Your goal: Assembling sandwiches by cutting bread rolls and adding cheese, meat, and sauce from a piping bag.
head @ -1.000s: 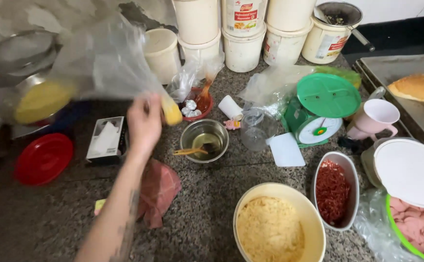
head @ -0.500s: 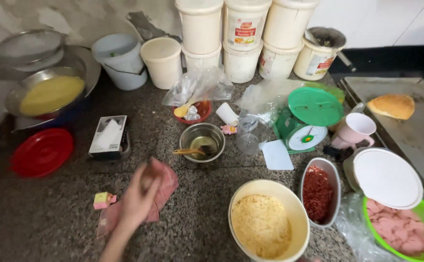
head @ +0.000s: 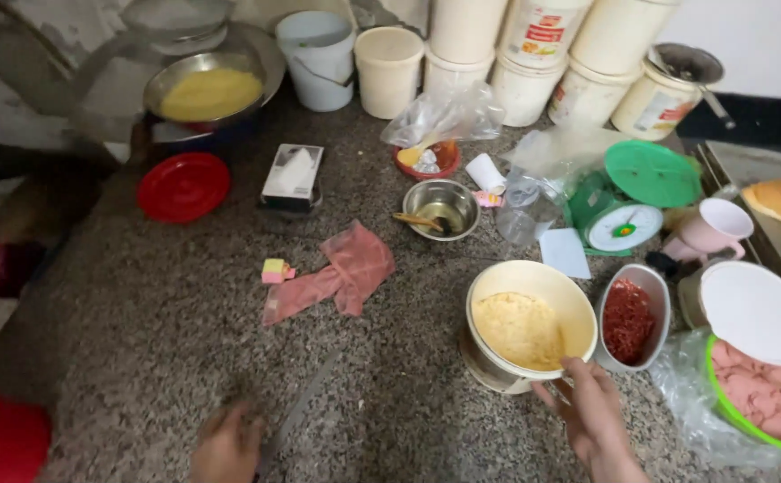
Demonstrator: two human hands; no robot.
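Observation:
My right hand [head: 592, 419] is at the bottom right, its fingertips on the near rim of a cream bowl [head: 498, 284] filled with yellow grated food. Low at the bottom edge, my left hand [head: 226, 444] is curled around a long grey utensil [head: 305, 407]. The utensil is blurred and slants up to the right over the speckled stone counter [head: 140, 340]. A crumpled pink cloth [head: 346, 270] lies in the middle, apart from both hands, with a small yellow and pink block [head: 275, 270] beside it.
Right of the bowl are a metal tub of red shreds [head: 630, 317], a green bowl of pink slices [head: 757, 389] under a white lid [head: 755, 311], a pink mug [head: 714, 228] and a green scale [head: 627, 210]. A small steel bowl [head: 441, 207], red lid [head: 184, 186], tissue box [head: 292, 174] and several buckets stand behind.
My left hand has drawn back from the pink cloth to the bottom edge. My right hand has come into view at the cream bowl's rim.

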